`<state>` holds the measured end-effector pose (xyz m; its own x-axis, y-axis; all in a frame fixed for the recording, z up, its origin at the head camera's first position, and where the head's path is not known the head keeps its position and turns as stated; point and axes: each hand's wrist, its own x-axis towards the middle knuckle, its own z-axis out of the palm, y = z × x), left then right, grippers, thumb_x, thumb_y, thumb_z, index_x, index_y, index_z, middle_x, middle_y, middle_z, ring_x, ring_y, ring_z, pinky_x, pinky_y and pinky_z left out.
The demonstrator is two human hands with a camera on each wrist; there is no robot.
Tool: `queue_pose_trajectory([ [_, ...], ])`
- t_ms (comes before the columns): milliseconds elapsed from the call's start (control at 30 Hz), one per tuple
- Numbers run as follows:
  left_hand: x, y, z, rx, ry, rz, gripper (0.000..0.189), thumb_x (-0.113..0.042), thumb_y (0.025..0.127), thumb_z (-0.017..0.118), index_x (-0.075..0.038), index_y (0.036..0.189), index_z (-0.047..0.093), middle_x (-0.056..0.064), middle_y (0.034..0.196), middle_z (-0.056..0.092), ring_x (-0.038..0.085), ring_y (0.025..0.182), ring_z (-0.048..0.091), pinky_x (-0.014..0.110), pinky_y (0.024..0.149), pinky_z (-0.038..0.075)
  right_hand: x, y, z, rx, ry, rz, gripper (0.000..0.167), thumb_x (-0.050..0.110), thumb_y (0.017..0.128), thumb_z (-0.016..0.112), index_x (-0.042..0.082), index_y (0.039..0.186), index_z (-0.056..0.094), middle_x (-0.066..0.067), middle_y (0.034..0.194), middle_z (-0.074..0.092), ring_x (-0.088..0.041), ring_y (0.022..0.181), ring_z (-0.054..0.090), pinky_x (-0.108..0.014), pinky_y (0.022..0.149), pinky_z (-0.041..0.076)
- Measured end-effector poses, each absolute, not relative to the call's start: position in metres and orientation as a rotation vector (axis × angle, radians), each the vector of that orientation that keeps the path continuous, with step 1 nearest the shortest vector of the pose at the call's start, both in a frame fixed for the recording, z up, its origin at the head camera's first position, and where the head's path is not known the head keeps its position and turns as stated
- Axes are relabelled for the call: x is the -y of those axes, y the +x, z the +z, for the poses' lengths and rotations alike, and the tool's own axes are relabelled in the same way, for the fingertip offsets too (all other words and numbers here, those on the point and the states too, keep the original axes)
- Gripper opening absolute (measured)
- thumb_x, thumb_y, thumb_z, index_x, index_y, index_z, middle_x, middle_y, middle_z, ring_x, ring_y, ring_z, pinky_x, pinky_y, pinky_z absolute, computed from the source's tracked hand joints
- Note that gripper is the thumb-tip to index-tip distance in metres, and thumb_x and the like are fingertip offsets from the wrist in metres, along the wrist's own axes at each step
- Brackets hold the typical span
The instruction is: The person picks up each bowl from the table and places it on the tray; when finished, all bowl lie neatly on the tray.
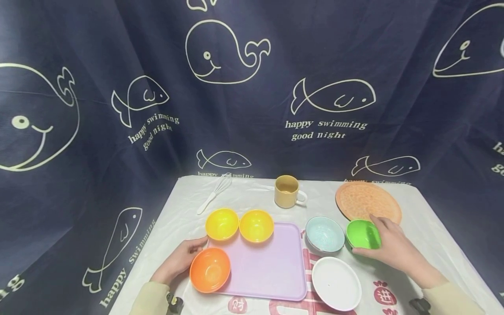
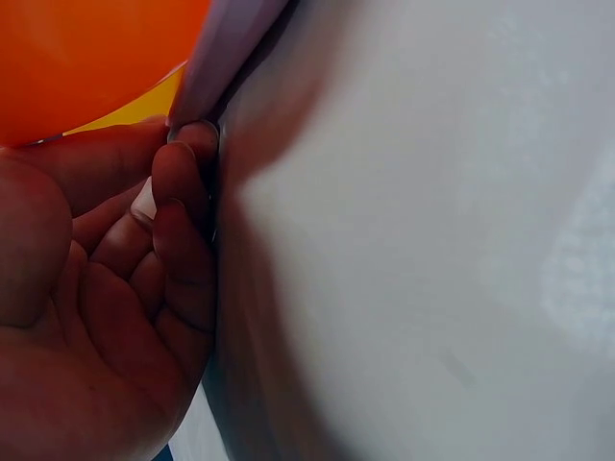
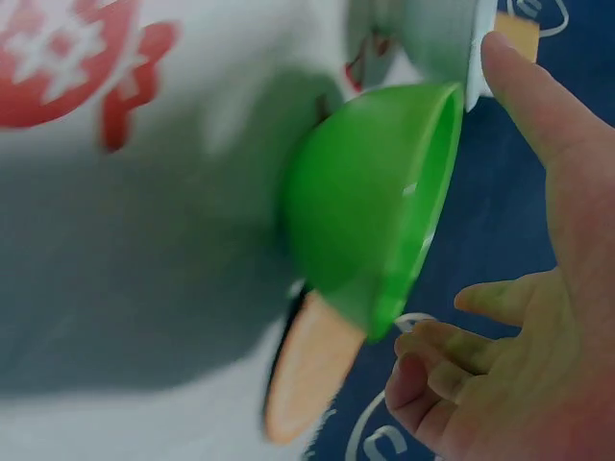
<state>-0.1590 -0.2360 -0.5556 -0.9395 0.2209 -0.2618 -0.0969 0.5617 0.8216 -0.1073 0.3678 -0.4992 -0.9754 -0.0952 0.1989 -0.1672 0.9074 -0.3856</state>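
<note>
My left hand point(image 1: 183, 259) is at the left side of the lilac tray point(image 1: 267, 271). In the left wrist view its thumb and curled fingers point(image 2: 183, 182) pinch the tray's edge. An orange bowl point(image 1: 210, 270) sits on the tray's front left corner, close by that hand. Two yellow bowls point(image 1: 222, 224) stand side by side at the tray's back left. Over at the right, my right hand point(image 1: 397, 247) is spread around a green bowl point(image 1: 363, 235). The right wrist view shows its thumb and fingers apart from this bowl's rim.
A pale blue bowl point(image 1: 324, 234) stands left of the green one, with a white dish point(image 1: 336, 283) in front. Behind are a round orange-brown board point(image 1: 368, 199), a mustard mug point(image 1: 286, 191) and a whisk point(image 1: 214, 194). A dark blue curtain point(image 1: 252, 109) hangs behind the table.
</note>
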Motion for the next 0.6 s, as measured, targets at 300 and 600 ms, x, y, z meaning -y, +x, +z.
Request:
queue_pose_trajectory([
  [300,0.238,-0.158,-0.554,-2.426,0.126,1.351,0.059,-0.018,0.095,0.075,-0.008,0.150,0.056,0.005,0.077,0.062,0.021,0.080,0.060,0.035,0.077,0.050,-0.384,-0.103,-0.516,2.931,0.150,0.660,0.131,0.056,0.064,0.096,-0.021,0.149,0.033,-0.048,0.139,0.038,-0.067,0.122,0.037,-0.082,0.094,0.033],
  [600,0.236,-0.158,-0.551,-2.406,0.097,1.360,0.058,-0.017,0.096,0.073,-0.008,0.151,0.055,0.005,0.075,0.062,0.021,0.070,0.057,0.033,0.067,0.049,-0.385,-0.110,-0.517,2.951,0.160,0.708,0.127,0.049,0.066,0.097,-0.027,0.145,0.032,-0.053,0.134,0.039,-0.069,0.118,0.044,-0.080,0.094,0.037],
])
